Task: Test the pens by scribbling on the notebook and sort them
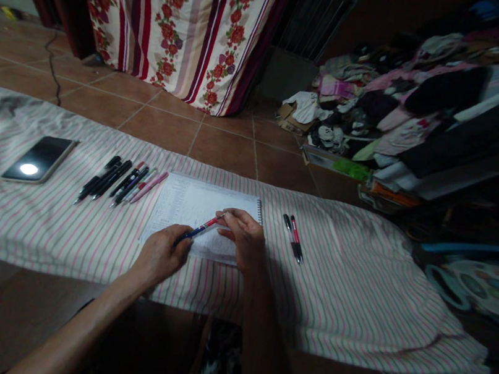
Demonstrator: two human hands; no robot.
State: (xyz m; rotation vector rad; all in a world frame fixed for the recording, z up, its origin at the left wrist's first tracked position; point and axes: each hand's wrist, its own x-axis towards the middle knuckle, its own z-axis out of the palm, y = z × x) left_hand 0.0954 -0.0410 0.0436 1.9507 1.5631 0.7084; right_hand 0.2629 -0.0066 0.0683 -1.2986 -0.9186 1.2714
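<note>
Over the spiral notebook, a blue and red pen is held slantwise between my two hands. My left hand is closed round its dark blue end. The fingertips of my right hand pinch the red end, whose tip is partly hidden. Writing covers parts of the notebook page, too small to read. Left of the notebook lies a row of several pens, black ones and a pink one among them. To the right, two pens, one black and one red and black, lie side by side.
A striped cloth covers the low table. A phone with a bright reflection lies at the left. Beyond the table are a tiled floor, a floral curtain and a heap of clothes.
</note>
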